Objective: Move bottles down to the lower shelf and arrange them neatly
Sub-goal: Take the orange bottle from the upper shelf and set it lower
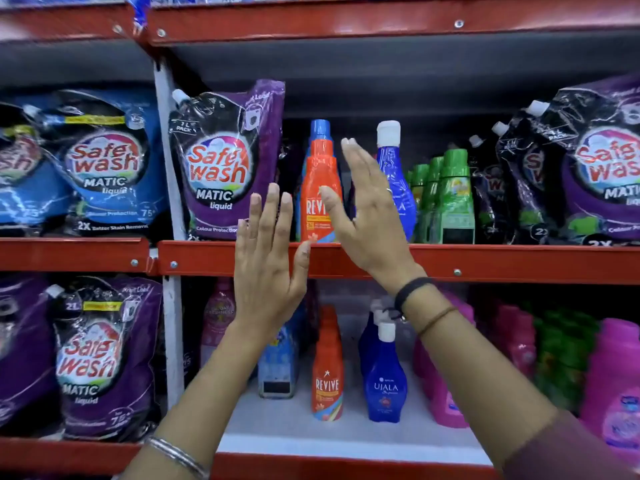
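Note:
On the upper shelf point(485, 263) an orange Revive bottle point(320, 188) with a blue cap stands beside a blue Ujala bottle point(398, 181) with a white cap. My left hand point(266, 268) is raised in front of the shelf edge, fingers apart, holding nothing. My right hand point(367, 209) is open too, held between the two upper bottles and partly covering the blue one. On the lower shelf point(346, 441) stand another orange Revive bottle point(327, 372) and blue Ujala bottles point(384, 379), upright and side by side.
Purple Safewash pouches point(225, 161) and blue ones point(100, 164) flank the upper bottles on the left; green bottles point(450, 199) and more pouches point(595, 168) stand on the right. Below are pink bottles point(616, 382), a blue pack point(277, 362) and a purple pouch point(100, 358).

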